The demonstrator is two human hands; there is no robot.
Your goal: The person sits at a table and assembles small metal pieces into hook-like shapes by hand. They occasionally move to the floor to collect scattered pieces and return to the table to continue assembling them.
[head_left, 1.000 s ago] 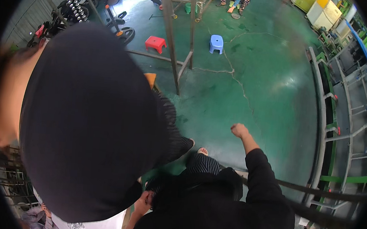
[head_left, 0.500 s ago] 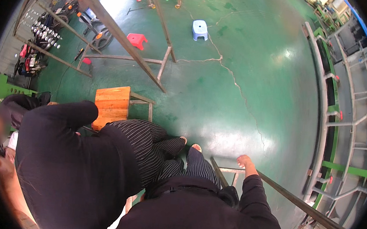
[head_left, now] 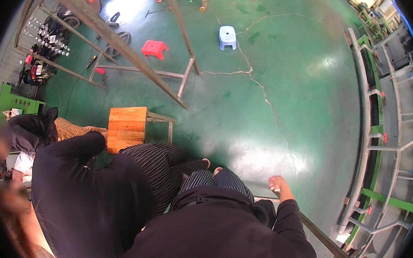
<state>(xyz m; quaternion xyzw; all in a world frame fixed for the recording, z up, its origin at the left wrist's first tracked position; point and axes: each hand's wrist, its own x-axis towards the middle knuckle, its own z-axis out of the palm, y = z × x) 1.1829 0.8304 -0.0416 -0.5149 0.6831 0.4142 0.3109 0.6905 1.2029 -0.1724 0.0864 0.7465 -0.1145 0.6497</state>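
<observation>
My right hand (head_left: 275, 182) hangs at my right side over the green floor, its fingers loosely bent and partly apart. No object shows in it. Close by, a long metal bar (head_left: 326, 237) of a frame runs under my right arm toward the lower right; whether the hand touches it I cannot tell. My left hand is out of sight, hidden by my dark jacket (head_left: 218, 230) and the person beside me. That person (head_left: 92, 193), in a black top and striped trousers, bends over close on my left.
A wooden-topped bench (head_left: 127, 126) stands ahead left, near a metal frame (head_left: 143, 70). A red stool (head_left: 154, 49) and a blue stool (head_left: 227, 37) stand farther off. Pipe racks (head_left: 366, 121) line the right side. More people sit at the left edge and far back.
My view has shifted slightly, so the bench and stools sit lower. My right hand stays at my side, its fingers a little looser. The person on my left has shifted slightly.
</observation>
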